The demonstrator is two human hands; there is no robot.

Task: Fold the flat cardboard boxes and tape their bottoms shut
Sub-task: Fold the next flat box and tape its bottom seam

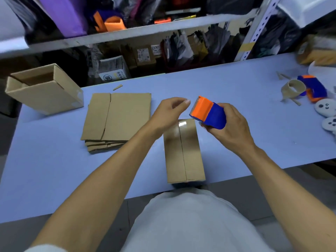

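Box in work: the folded box lies just below your hands, bottom flaps up, seam closed; long axis runs from your body away toward the shelves.
Tape so far: a glossy strip shows only at the far end of the seam; I judge the near stretch still bare.
Right hand: your fingers wrap the blue-and-orange tape dispenser, orange mouth pointing left at your other hand.
Left hand: fingertips pinched together just off the dispenser mouth; tape end likely, cannot tell.
Left of your grip: stack of flat boxes, unfolded, still to do.
Farther left: one finished box, open end up.
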